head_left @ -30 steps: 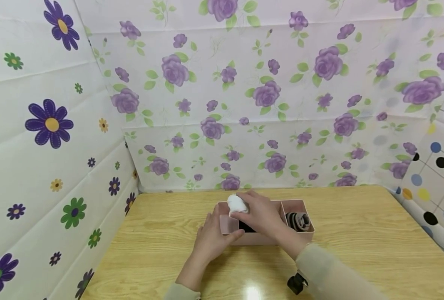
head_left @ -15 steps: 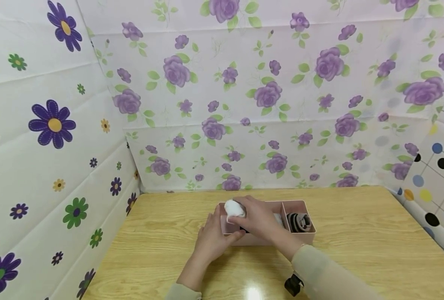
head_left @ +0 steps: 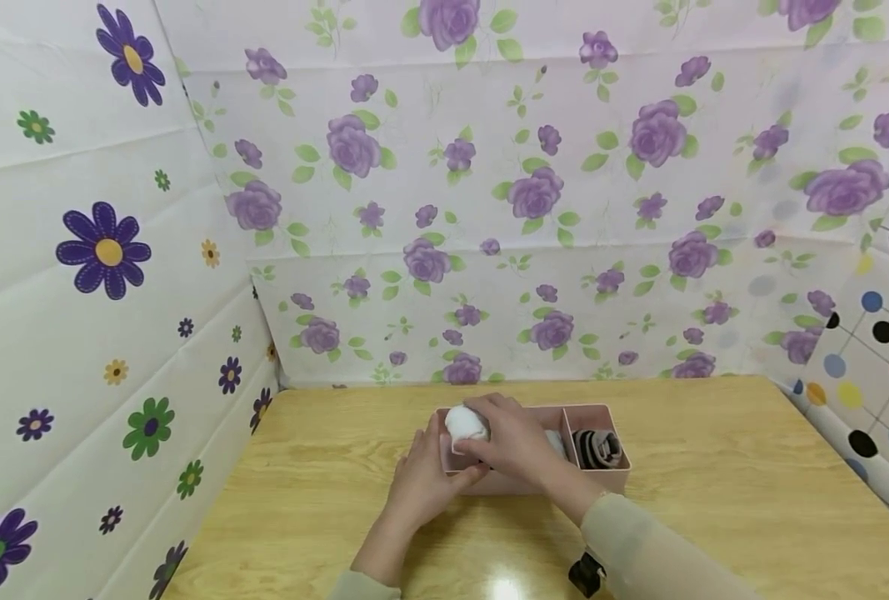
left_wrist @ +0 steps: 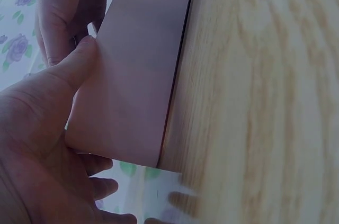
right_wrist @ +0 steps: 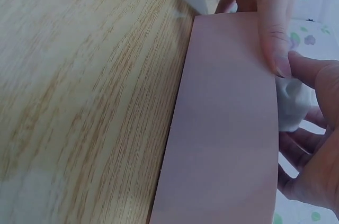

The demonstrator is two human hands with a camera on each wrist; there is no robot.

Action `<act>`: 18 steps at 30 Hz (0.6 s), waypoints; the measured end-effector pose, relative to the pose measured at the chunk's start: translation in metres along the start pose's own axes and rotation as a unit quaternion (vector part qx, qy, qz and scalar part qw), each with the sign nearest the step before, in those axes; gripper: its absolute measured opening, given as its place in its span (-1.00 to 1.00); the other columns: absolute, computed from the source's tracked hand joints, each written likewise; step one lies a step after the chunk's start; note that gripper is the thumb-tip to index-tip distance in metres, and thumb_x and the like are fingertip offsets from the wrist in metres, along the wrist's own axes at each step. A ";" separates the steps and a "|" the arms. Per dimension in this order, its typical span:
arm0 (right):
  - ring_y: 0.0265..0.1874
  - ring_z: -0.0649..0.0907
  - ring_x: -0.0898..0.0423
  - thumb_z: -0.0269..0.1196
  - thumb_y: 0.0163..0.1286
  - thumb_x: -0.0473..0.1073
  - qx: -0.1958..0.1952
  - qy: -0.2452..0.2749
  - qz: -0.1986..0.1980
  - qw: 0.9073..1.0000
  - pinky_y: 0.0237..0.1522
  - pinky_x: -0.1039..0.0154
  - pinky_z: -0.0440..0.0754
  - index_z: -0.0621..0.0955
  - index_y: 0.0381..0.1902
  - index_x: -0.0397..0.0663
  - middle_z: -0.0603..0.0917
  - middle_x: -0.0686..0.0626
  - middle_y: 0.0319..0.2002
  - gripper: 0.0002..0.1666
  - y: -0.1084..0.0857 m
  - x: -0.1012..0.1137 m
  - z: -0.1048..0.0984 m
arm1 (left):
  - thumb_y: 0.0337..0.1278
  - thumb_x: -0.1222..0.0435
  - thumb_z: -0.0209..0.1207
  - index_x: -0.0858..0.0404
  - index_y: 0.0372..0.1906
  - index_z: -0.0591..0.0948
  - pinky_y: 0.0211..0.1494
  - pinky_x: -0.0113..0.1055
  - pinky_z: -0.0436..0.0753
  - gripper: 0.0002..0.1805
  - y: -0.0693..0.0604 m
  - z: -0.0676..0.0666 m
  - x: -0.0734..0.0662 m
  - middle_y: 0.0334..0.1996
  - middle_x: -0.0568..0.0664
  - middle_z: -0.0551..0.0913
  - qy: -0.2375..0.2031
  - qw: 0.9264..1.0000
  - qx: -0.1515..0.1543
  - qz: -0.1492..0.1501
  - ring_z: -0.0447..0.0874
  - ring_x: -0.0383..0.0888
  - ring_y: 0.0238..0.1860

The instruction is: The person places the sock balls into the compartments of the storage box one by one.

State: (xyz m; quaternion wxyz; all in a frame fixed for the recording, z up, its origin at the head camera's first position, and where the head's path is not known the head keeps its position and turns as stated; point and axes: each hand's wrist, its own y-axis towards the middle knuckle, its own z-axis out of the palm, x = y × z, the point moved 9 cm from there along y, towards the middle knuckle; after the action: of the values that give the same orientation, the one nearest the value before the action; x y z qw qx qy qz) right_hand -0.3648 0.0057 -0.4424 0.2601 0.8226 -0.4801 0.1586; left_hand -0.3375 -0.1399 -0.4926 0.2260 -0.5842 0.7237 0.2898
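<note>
A pink divided box (head_left: 515, 484) stands on the table. My right hand (head_left: 513, 437) holds a rolled white sock (head_left: 464, 423) over the box's left compartment, thumb on the near side. In the right wrist view, part of the white sock (right_wrist: 293, 105) shows behind the box's front wall (right_wrist: 228, 113). My left hand (head_left: 423, 479) holds the box's left front corner, its thumb by the front rim and its fingers along the left end. A rolled striped sock (head_left: 598, 448) lies in the right compartment. Something light grey (head_left: 556, 442) shows in the middle compartment, mostly hidden by my right hand.
The wooden table (head_left: 324, 467) spreads around the box. Flower-patterned cloth (head_left: 384, 317) rises behind its back edge, with more cloth at the left and right. A small black device (head_left: 586, 575) sits by my right sleeve.
My right hand has moved slightly left and lower with the white sock. It now covers the black item seen earlier in the box and uncovers the light grey one. The left hand stays put.
</note>
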 end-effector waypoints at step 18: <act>0.32 0.66 -0.17 0.48 0.53 0.19 -0.026 -0.078 -0.022 0.996 0.33 -0.27 0.64 0.64 0.50 0.03 0.69 -0.10 0.34 -0.28 -0.019 -0.012 -0.024 | 0.28 -0.24 0.50 0.32 0.73 0.16 0.03 0.23 0.71 0.21 0.000 -0.004 -0.003 0.25 0.31 0.58 -0.018 1.000 -0.001 0.023 0.72 0.06 -0.04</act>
State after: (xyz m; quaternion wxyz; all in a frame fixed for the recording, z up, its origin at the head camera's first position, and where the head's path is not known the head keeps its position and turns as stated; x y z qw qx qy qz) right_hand -0.3547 0.0358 -0.4337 0.2462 0.8361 -0.4843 0.0755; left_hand -0.3369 -0.1406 -0.4874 0.2321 -0.5620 0.7326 0.3060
